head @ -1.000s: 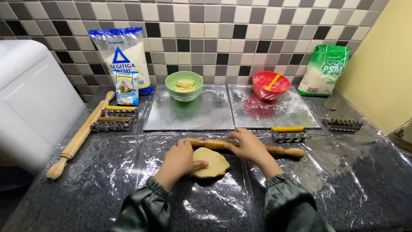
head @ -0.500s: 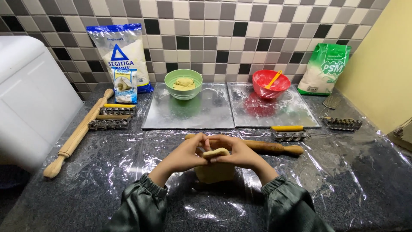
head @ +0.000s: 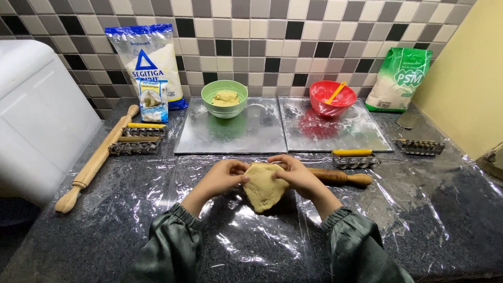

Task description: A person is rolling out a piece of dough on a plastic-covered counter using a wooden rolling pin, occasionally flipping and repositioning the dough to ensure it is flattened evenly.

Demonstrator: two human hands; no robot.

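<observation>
Between both hands (head: 222, 177), dough sheet (head: 264, 186) hangs.

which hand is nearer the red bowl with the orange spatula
The right hand. It holds the right edge of the flattened dough, below and slightly left of the red bowl. The left hand holds the dough's left edge, farther left, more nearly below the green bowl.

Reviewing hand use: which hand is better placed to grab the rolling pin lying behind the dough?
Right. The right hand sits almost against the nearer rolling pin, whose handle juts out just beyond it; the left hand holds the dough from the opposite side.
</observation>
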